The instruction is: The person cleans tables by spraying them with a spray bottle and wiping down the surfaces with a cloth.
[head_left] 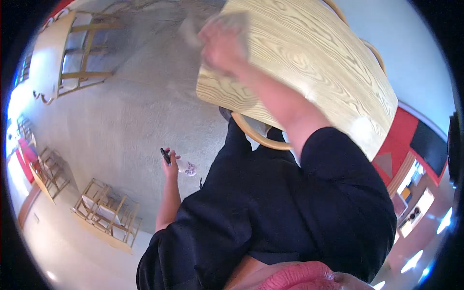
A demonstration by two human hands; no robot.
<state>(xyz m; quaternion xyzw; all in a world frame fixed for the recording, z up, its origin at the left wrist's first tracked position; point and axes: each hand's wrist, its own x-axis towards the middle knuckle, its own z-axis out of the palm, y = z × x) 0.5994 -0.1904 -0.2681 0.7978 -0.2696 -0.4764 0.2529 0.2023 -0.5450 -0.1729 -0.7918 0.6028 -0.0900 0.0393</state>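
Observation:
My right hand (pixel 223 46) is stretched over the far left edge of the light wood-grain table (pixel 299 53). Its fingers are pressed onto a greyish cloth (pixel 240 29), smeared by motion; part of the cloth hangs past the edge. Low at my left side, away from the table, my left hand (pixel 170 164) is closed round the neck of a spray bottle (pixel 187 167). The bottle has a black top and a pale body with pink print, and is tilted over the floor.
A curved wooden chair back (pixel 258 137) sits against the table edge by my legs. More chair backs (pixel 372 53) show on the far side. Across the grey floor (pixel 116 125) to the left stand another table (pixel 50 53) and stacked wooden chairs (pixel 108 210).

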